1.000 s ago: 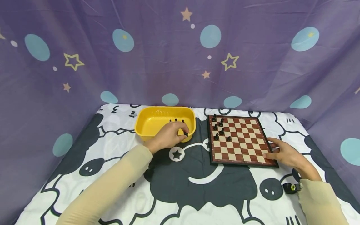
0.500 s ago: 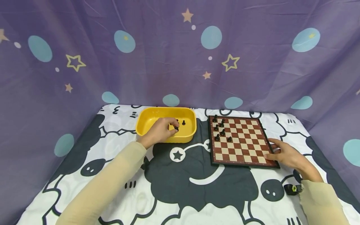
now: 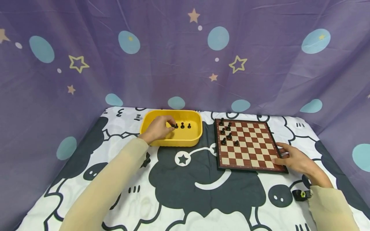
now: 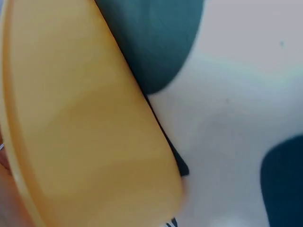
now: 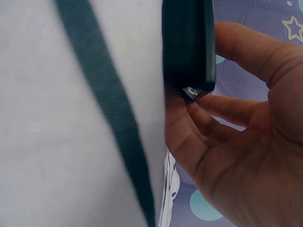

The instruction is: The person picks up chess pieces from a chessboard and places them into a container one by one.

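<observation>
My left hand [image 3: 158,129] reaches over the front rim of a yellow plastic tub [image 3: 173,142], pinching a small black chess piece [image 3: 173,125] between thumb and fingertips. Right beside it, several black chess pieces [image 3: 182,125] stand in a row inside the tub. In the left wrist view the tub's outer wall [image 4: 94,118] fills much of the picture and hides most of the hand. My right hand [image 3: 296,160] grips the right edge of a red-and-cream chessboard [image 3: 254,144], thumb on top. The right wrist view shows the board's dark edge [image 5: 189,42] between thumb and fingers.
Several black chess pieces [image 3: 229,136] stand on the left side of the board. A sheep-patterned cloth [image 3: 208,199] covers the table. Behind it hangs a purple curtain [image 3: 173,73] with stars and blue ovals.
My left hand has moved left from the tub's right side with the black chess piece, bringing it down beside the row inside. My right hand stays on the chessboard.
</observation>
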{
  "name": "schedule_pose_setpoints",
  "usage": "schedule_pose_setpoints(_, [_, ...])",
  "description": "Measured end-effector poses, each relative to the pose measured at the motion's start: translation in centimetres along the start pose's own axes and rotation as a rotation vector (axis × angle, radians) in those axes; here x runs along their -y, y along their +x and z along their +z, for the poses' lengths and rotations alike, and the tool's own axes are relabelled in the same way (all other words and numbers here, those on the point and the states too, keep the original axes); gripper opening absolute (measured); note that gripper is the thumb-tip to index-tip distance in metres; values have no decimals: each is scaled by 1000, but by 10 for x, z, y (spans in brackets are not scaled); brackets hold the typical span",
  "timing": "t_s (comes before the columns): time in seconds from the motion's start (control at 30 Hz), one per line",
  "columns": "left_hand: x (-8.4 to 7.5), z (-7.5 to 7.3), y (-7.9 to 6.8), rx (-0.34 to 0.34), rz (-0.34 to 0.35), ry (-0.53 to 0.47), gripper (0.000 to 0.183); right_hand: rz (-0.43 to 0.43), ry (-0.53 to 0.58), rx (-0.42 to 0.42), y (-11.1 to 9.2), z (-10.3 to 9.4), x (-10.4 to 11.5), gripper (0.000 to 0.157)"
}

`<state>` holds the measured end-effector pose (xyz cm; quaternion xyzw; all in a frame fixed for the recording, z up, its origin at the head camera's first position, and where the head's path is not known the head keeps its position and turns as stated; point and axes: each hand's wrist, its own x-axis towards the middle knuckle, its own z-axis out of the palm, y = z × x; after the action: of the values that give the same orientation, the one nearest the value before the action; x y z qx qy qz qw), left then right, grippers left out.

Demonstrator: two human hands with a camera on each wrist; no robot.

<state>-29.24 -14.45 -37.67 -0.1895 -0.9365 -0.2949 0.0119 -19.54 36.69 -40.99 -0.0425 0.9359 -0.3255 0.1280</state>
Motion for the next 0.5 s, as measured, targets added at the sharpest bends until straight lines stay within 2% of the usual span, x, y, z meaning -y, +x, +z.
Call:
schedule_pose_setpoints(0.17, [10,-1,4,15,-50,0,17,3,-10,1,0,-1,-1,91])
schedule_pose_setpoints(0.5, [25,1,13,22,-90,26,16,-14,9,1,-1,0,0,90])
